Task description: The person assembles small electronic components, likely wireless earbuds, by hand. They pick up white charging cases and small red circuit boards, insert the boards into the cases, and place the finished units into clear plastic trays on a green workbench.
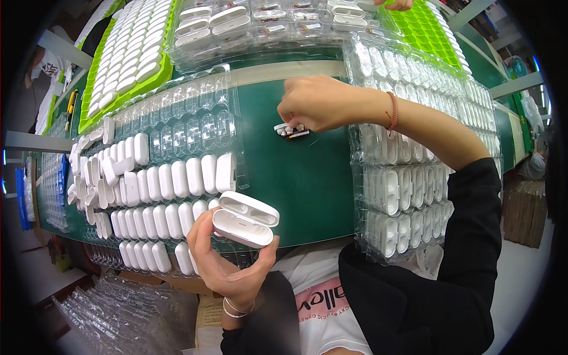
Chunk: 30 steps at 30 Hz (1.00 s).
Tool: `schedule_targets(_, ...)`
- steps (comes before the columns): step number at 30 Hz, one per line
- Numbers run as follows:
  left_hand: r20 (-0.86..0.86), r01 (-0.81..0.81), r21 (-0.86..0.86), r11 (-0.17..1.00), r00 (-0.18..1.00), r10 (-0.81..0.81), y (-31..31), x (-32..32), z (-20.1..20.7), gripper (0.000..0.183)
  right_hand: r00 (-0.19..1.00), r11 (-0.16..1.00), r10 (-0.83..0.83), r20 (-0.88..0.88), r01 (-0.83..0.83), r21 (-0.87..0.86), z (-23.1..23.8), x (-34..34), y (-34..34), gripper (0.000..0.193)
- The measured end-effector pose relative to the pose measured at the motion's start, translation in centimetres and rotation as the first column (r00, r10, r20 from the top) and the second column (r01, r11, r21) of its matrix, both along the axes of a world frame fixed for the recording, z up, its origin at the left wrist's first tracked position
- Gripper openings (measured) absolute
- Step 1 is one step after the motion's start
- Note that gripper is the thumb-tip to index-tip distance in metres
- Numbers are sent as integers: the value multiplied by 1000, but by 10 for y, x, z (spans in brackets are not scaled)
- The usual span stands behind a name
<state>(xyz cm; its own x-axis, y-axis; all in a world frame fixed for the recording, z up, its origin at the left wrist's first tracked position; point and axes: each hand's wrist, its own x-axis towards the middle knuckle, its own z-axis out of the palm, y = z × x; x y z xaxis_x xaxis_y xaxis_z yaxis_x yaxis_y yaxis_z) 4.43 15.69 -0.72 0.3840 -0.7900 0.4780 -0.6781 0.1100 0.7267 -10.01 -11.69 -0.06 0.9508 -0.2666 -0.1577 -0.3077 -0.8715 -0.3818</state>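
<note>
Scene bright, lit fairly evenly in cool white; strip lights [537,63] show at the right rim beyond the desk [302,201], and shadows on its green top are faint. Glare breaks into small highlights on the clear tray [198,133] left of mid-desk and on heaped clear plastic [118,313] below the near left corner; the open white case [245,219] at the near edge runs pale but keeps soft shading inside. Fisheye distortion bows the near edge, background past the far corners looks soft, and frame corners drop to black.
</note>
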Motion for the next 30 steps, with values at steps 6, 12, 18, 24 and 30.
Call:
schedule_targets(6,-125,39,24,999,991,-35,0,-6,-9,80,974,844,-203,-104,228,486,-9,-10,3,16)
schedule_targets(12,-90,11,18,1000,996,-10,1,-10,-8,81,966,811,-200,-166,258,524,-5,-8,3,23)
schedule_targets(18,-90,-14,23,1000,996,16,2,-11,-8,82,955,825,-216,-202,289,485,-3,-7,5,19)
schedule_targets(24,-99,0,12,1000,995,1,-1,-13,-9,81,945,820,-246,-214,321,475,1,-7,8,16)
schedule_targets(30,-15,-41,46,998,999,42,-12,-18,-11,81,925,802,-358,-129,376,464,2,-11,12,15)
